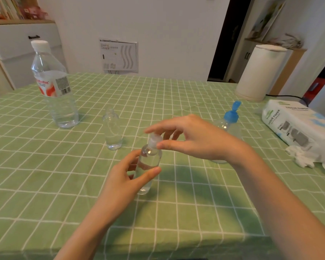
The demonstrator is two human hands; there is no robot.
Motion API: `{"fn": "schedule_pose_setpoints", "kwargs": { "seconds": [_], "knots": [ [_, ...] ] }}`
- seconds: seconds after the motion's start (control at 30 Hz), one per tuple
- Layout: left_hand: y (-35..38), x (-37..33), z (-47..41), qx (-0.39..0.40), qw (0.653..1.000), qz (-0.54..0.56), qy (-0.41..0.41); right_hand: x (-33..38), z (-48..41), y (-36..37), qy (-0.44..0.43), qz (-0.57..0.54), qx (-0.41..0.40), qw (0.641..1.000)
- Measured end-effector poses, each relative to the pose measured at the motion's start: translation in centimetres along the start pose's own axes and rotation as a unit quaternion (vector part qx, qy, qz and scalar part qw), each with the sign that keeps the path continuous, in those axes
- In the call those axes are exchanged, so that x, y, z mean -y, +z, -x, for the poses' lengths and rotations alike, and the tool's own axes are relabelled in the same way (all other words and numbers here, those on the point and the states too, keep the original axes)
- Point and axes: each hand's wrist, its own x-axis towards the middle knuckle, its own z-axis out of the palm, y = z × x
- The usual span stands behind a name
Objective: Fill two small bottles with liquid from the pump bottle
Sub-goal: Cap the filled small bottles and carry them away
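Standing near the middle of the green checked table (pixel 195 203), the small clear bottle (pixel 151 158) leans slightly, its base down at the cloth, and it looks nearly full of clear liquid. The left hand (pixel 120 181) grips it around the body: the thumb lies across the front of the bottle low down, and the curled fingers (pixel 129 160) wrap the left and far side. The right hand (pixel 193 139) comes in from the right above it. Its thumb tip presses the right side of the white cap (pixel 155 140) and its fingers (pixel 163 127) arch over the top of the cap, so the cap is pinched between thumb and forefinger; the remaining fingers are loosely bent behind.

A second small bottle (pixel 112 130) stands uncapped just beyond and to the left, apart from both hands, with a little clear liquid in its bottom. A blue-capped bottle (pixel 231 117), lid flipped open, stands behind the right wrist, which partly hides it. A large water bottle (pixel 53 91) stands far left. At the right edge lie a tissue pack (pixel 296 124) and a crumpled tissue (pixel 304 158).
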Motion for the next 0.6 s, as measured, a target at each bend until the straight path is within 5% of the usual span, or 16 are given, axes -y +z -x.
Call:
{"fn": "schedule_pose_setpoints", "kwargs": {
  "seconds": [0.2, 0.4, 0.6],
  "knots": [
    [0.3, 0.21, 0.12, 0.007, 1.0, -0.014, -0.002, 0.11, -0.4, 0.25, 0.038, 0.049, -0.057, 0.996],
    [0.31, -0.1, 0.21, 0.011, 1.0, 0.0, 0.004, 0.22, -0.05, -0.21, -0.011, 0.023, 0.005, 1.0],
    [0.37, 0.16, 0.34, 0.007, 1.0, -0.006, 0.001, 0.16, -0.64, 0.53, 0.034, 0.066, -0.031, 0.997]
  ]
}}
